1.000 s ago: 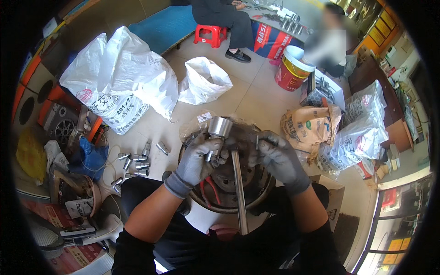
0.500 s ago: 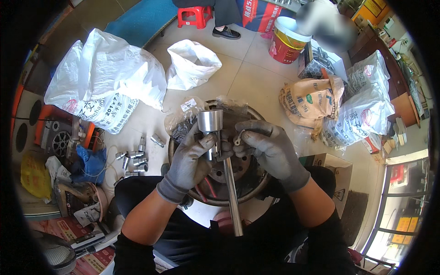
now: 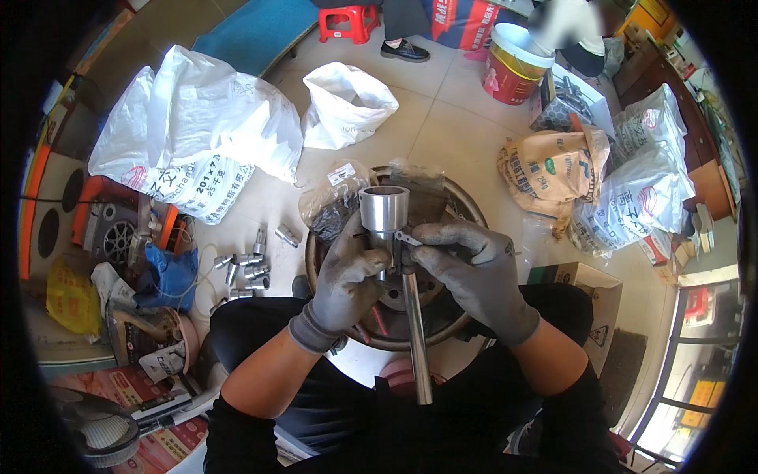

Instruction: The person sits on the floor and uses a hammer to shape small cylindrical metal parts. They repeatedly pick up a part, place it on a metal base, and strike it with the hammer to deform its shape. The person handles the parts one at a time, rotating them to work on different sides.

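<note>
My left hand [image 3: 346, 276], in a grey work glove, is closed around the neck of a shiny metal tool. At its top is an open-mouthed metal cup [image 3: 384, 209], and a long bare steel tube handle [image 3: 417, 340] runs down toward my lap. Between the thumb and fingers of my gloved right hand [image 3: 478, 268] is a small flat metal piece [image 3: 407, 238], its end against the tool just below the cup. The fingers hide part of the joint there. Below both hands lies a round, rimmed work stand [image 3: 474, 207], with red-handled pliers [image 3: 379, 320] partly showing on it.
Several metal fittings [image 3: 253, 259] lie on the floor at the left. White sacks [image 3: 237, 118] stand beyond them, a brown paper sack [image 3: 553, 170] at the right. A cardboard box [image 3: 596, 292] is near my right knee. Another person's shoe [image 3: 405, 51] shows at the far side.
The small metal piece in my right hand has moved from beside the tool to touching it under the cup. The whole view has shifted slightly.
</note>
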{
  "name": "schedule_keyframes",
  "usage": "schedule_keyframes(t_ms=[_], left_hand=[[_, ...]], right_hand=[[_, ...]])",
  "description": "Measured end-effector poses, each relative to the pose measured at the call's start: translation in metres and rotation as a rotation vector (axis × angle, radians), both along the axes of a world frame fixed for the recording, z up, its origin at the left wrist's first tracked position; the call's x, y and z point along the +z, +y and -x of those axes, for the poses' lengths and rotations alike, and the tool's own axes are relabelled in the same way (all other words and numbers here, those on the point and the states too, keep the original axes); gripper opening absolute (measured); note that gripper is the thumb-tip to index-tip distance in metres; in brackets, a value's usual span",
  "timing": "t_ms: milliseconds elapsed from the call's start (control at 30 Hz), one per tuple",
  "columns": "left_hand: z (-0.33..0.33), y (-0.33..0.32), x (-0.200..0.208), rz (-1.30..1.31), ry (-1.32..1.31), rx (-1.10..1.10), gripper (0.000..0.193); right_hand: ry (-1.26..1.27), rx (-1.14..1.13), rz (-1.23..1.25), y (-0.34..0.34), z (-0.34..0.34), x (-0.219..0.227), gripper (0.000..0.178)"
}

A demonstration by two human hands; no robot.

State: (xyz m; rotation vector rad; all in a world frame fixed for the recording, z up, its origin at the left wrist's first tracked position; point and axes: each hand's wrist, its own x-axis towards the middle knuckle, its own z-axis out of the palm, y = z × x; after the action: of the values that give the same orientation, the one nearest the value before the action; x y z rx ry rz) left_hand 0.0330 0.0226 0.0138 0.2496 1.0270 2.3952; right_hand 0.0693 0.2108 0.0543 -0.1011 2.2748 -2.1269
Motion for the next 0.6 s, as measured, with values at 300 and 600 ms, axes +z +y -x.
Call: schedule_keyframes(t_ms=[300, 600], left_hand=[[-0.01, -0.003, -0.005, 0.2, 0.263, 0.134, 0.07], [-0.016, -0.016, -0.01, 0.646, 1.009, 0.374, 0.087]], right_hand=[[0.576, -0.001, -0.411, -0.004, -0.006, -0.006, 0.022], [0.69, 0.08, -0.306, -0.009, -0.021, -0.001, 0.025]])
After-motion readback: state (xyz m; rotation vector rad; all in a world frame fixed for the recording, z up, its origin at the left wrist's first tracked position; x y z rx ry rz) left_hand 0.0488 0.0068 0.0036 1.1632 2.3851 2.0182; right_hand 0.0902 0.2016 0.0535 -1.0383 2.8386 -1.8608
